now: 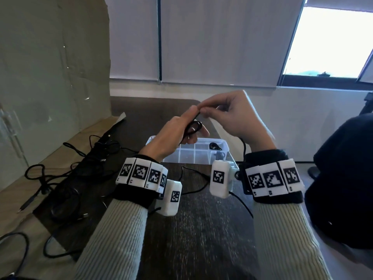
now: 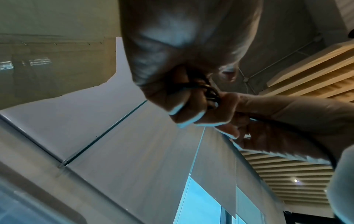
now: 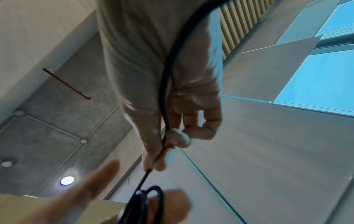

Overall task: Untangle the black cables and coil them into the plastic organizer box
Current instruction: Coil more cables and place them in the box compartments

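Currently coiling: left hand [image 1: 173, 134] gripping small cable coil [image 1: 193, 127], right hand [image 1: 232, 116] pinching its loose run, above compartmented organizer box [image 1: 226, 147]. Tangled cables [image 1: 80, 158] left on table. Next: finish winding, lower coil into a free compartment.

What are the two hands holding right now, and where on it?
One thin black cable: left hand grips its wound coil, right hand pinches the free strand.

The left hand [image 1: 173, 136] hides part of the coiled cable [image 1: 193, 127] and the organizer box [image 1: 203, 153], whose compartment contents remain too small to identify.
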### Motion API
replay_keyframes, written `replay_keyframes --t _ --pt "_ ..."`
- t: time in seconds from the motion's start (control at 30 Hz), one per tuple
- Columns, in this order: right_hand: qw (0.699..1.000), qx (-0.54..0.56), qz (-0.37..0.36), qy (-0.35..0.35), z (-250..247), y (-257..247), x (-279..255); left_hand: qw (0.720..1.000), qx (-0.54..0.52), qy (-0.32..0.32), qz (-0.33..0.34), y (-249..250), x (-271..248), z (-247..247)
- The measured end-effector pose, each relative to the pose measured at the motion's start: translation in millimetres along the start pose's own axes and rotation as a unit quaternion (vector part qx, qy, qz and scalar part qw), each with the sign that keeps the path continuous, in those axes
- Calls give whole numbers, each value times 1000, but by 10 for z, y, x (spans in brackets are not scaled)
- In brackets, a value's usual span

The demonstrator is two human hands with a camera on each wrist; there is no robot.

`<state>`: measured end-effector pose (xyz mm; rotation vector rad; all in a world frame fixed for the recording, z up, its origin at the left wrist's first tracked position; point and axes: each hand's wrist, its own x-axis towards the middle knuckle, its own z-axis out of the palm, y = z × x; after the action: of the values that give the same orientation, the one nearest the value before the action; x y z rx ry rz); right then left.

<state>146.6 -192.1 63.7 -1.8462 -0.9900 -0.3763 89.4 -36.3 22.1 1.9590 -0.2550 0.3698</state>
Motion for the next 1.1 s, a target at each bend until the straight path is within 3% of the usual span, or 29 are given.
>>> replay_keyframes --t 0.1,0.17,0.33,0.43,0.53,0.63,0.77,0.83,0.93,1.1 --pt "997 43 24 53 5 76 13 999 -5 -6 39 -6 0 -15" --pt "995 73 45 59 0 109 9 997 -63 14 44 -36 20 -35" --pt "993 91 62 31 56 114 7 970 -202 138 -6 17 34 -12" --pt "995 73 61 15 115 139 21 938 -250 236 -26 4 71 -41" --pt "993 90 77 -10 180 195 31 918 -303 257 -22 -14 82 -124" --pt "991 75 91 -69 267 210 26 884 -399 244 8 21 62 -179" --pt "970 -23 116 -213 367 128 -32 837 -490 242 34 72 60 -202" --pt "956 -54 118 -263 375 71 -52 845 -447 292 30 71 71 -193" --pt "950 -70 89 -293 272 -16 -69 899 -248 358 37 -34 86 -219" --pt "964 -31 24 -262 159 -121 -73 953 63 289 72 -179 65 -196"
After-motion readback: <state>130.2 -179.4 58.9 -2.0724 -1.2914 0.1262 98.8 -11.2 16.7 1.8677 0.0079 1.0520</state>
